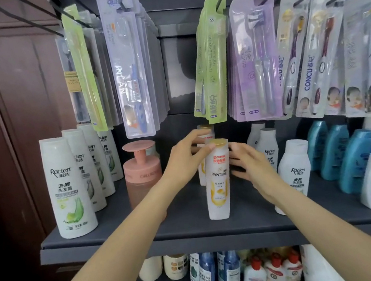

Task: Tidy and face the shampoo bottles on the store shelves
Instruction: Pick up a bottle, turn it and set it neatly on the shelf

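Your left hand (183,158) pinches the gold cap of the Pantene bottle (217,181), which stands upright near the shelf (127,237) front edge. Your right hand (247,163) lies with loose, spread fingers against the bottle's side. It's tall, narrow, glossy plastic, probably tippy and slick, so grip the body, not the cap.
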